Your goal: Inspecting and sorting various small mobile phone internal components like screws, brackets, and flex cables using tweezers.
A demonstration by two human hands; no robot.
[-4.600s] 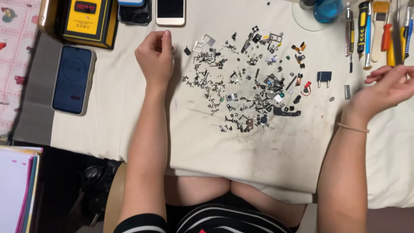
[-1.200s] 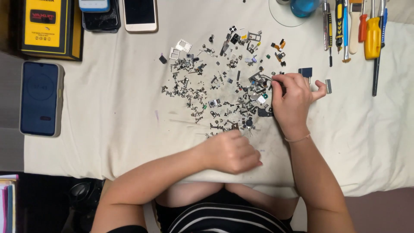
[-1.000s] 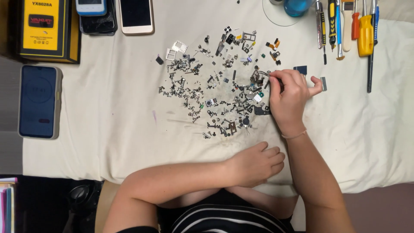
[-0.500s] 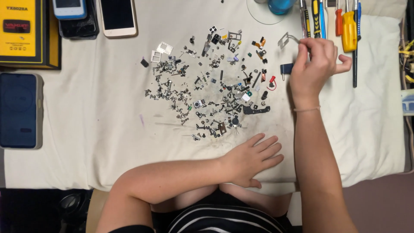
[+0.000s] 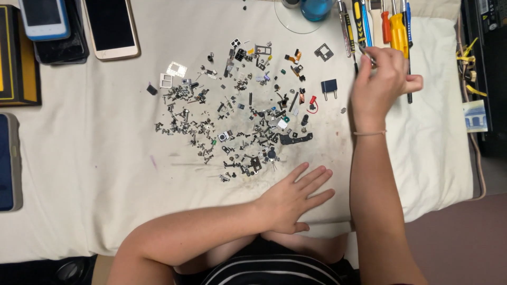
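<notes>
I'm seeing the right hand (image 5: 381, 79) pinching what is possibly a small metal part (image 5: 364, 50) by the screwdrivers (image 5: 396, 26) at the cloth's (image 5: 79, 174) far edge; the left hand (image 5: 296, 198) is lying spread flat near the front edge. Sorting step; placing it needs care.

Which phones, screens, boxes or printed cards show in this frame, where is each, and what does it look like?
White phone: top left, dark screen, flat on the cloth.
Light blue phone: top left corner, lying on a black phone.
Yellow and black box: far left edge, rectangular.
Dark blue phone: left edge, grey rim.
Small printed card: right edge, bluish picture.
</notes>
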